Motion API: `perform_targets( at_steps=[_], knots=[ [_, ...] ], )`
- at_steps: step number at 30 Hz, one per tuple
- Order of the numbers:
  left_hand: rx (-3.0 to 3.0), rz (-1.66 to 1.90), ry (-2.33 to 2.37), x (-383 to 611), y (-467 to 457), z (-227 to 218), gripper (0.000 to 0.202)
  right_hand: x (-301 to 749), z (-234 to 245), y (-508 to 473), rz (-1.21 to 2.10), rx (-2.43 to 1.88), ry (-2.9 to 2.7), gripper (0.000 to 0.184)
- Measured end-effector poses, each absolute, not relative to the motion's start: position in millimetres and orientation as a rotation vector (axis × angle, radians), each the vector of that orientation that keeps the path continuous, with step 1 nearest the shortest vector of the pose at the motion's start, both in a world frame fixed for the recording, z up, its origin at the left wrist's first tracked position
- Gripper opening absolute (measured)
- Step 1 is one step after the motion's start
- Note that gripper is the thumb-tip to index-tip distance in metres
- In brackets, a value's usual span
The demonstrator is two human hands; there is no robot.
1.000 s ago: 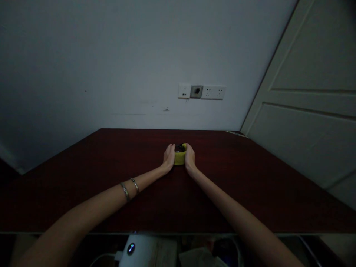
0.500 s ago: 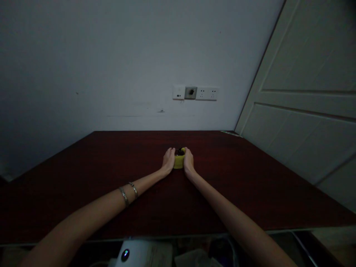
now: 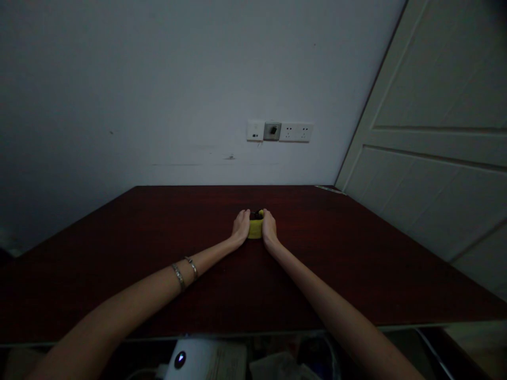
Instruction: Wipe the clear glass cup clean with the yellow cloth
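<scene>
A small yellow object (image 3: 255,229) with a dark top sits on the dark red table (image 3: 356,264), far out in the middle. My left hand (image 3: 240,228) cups its left side and my right hand (image 3: 269,229) cups its right side, fingers curled against it. Both arms are stretched straight forward. Two bracelets ring my left forearm. Much of the yellow object is hidden between the hands.
A white wall with a row of sockets (image 3: 279,131) stands behind the table. A white panelled door (image 3: 435,142) is at the right. Below the table's near edge are a white device with a lit button (image 3: 198,361) and some clutter.
Both hands have closed in a little tighter on the yellow object, so less of it shows than a second ago. My view has shifted slightly.
</scene>
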State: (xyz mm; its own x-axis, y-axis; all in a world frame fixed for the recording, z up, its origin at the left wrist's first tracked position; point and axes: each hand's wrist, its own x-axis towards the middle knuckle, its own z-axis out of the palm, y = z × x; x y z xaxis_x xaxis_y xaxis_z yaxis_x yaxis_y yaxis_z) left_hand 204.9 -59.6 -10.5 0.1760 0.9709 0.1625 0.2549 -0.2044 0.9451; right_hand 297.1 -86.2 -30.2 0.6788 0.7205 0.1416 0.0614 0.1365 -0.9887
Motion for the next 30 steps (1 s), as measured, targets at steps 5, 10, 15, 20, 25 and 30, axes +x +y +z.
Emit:
perform_targets(
  at_steps=[5, 10, 15, 20, 25, 30],
  knots=[
    [1.599, 1.108, 1.201, 204, -57, -12, 0.026, 299, -32, -85, 0.585, -1.373, -0.774, 0.028],
    [1.583, 1.118, 1.208, 203, -56, -14, 0.025, 300, -33, -83, 0.579, -1.375, -0.846, 0.030],
    [1.538, 1.132, 1.211, 202, -48, -16, 0.028, 308, -28, -87, 0.481, -1.394, -0.944, 0.030],
    [1.431, 1.174, 1.227, 196, -31, -16, 0.039, 327, -7, -114, 0.323, -1.336, -1.225, 0.031],
    [1.340, 1.276, 1.240, 188, -18, -4, 0.031, 341, 8, -140, 0.270, -1.253, -1.570, 0.026],
    [1.325, 1.396, 1.176, 191, -16, 21, 0.028, 341, 12, -143, 0.266, -1.219, -1.675, 0.011]
  ],
)
